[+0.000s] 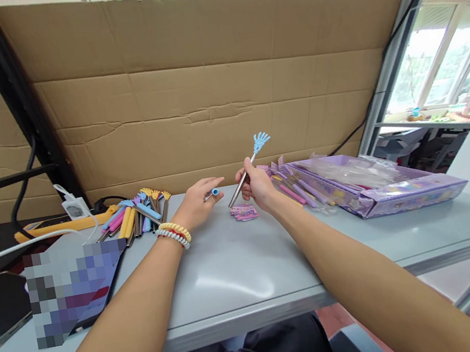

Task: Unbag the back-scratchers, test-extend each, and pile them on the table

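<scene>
My right hand (258, 185) is closed round the metal rod of a back scratcher (261, 141), whose light blue hand-shaped head points up and away. The rod's lower end slants down to the left, above the table. My left hand (197, 204), with beaded bracelets at the wrist, pinches a small blue tube-like handle (215, 191), its open end facing right. The handle and rod are apart. Between the hands a small stack of pink printed cards (244, 212) lies on the table. More back scratchers (135, 215) with yellow, blue and pink parts are piled left of my left hand.
A purple cardboard box (406, 196) with clear plastic bags stands on the right of the grey table (233, 267). Wrapped scratchers (298, 189) lean beside it. At left are a tablet-like device (96, 291), a white charger (74, 205) and its cable. A cardboard wall (210, 89) closes the back.
</scene>
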Tool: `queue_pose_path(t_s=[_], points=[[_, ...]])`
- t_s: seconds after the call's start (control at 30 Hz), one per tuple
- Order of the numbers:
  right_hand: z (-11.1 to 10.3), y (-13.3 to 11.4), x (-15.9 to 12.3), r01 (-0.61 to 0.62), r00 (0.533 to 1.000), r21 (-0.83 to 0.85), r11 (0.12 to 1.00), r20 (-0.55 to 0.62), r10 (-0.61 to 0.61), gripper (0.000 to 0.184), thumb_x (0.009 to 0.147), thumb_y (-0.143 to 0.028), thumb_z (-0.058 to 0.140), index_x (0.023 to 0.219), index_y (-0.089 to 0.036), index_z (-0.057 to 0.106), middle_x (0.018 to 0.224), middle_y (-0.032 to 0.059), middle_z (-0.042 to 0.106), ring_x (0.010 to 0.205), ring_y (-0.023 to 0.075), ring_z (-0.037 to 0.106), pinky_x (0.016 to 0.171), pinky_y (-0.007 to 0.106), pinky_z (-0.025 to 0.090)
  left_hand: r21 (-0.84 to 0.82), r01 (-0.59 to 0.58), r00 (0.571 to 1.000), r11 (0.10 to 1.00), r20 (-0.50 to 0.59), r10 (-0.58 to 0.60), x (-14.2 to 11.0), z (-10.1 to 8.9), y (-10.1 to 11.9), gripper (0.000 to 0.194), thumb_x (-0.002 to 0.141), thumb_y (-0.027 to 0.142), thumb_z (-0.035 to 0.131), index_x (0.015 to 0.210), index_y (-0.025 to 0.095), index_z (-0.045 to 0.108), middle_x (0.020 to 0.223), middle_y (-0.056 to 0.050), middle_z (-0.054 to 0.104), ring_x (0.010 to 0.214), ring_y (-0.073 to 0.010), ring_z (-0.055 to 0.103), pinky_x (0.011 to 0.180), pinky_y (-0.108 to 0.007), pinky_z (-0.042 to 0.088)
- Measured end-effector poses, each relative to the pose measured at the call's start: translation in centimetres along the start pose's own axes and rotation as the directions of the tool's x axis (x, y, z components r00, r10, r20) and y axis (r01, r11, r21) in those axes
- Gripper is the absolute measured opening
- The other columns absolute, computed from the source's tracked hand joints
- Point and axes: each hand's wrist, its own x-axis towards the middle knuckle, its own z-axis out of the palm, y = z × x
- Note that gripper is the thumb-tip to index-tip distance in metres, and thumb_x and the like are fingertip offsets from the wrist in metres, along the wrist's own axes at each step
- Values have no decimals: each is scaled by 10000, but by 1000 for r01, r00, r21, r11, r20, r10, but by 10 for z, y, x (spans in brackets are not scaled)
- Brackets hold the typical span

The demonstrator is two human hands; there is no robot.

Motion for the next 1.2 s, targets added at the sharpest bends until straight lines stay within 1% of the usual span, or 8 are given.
queue_pose_path(t_s=[0.2,0.33,0.47,0.73,0.9,1.03,1.1,1.2], points=[[-2,-6,-2,-9,1000,135,991,14,8,436,762,-583,572,606,-179,525,367,-37,450,274,76,334,325,236,330,103,90,996,991,19,-92,-2,-1,-2,386,880,346,448,1212,212,592,1168,-68,641,1042,-192,580,901,-299,427],[-3,-8,-1,-14,998,177,984,-60,25,332,822,-443,527,627,-175,535,381,-24,490,281,88,380,336,240,361,210,165,983,964,48,-178,-3,-3,-1,368,893,431,388,1119,258,620,955,-27,692,836,-182,604,740,-270,418],[-3,-8,0,10,995,208,978,-102,12,262,823,-374,511,659,-173,545,407,-22,514,289,90,396,345,238,366,277,180,976,944,72,-207,-3,-3,2,334,887,453,369,999,267,624,777,2,654,689,-166,555,613,-253,356],[-4,-5,1,14,996,145,989,-90,0,203,812,-279,500,661,-156,556,425,-4,546,295,92,419,342,233,369,265,178,972,948,104,-212,-4,-2,0,331,883,474,351,943,264,600,695,15,600,618,-158,510,586,-248,335],[-4,-5,2,22,998,83,996,-66,-16,203,809,-294,529,676,-144,559,431,-2,555,295,90,418,331,230,366,340,191,962,921,122,-245,-5,-3,3,344,885,502,348,915,263,594,675,2,600,624,-176,540,560,-256,321],[-5,-3,3,46,998,78,996,-33,-44,230,795,-333,563,660,-147,552,410,-12,536,295,86,410,330,230,369,341,173,968,924,117,-224,-6,-2,9,404,893,545,320,1046,268,571,702,-5,620,659,-192,577,561,-258,331],[-6,-2,3,69,998,75,995,-17,-68,245,786,-355,578,652,-151,550,398,-19,523,296,85,407,330,230,370,335,153,971,930,122,-204,-6,0,13,417,911,530,284,1119,270,535,699,-3,618,661,-193,583,569,-256,341],[-6,-2,3,91,996,70,993,3,-91,271,766,-392,605,649,-154,548,392,-25,513,297,84,405,332,231,372,350,112,976,930,138,-169,-6,2,17,390,935,477,248,1130,276,518,721,-2,626,681,-189,595,578,-253,346]])
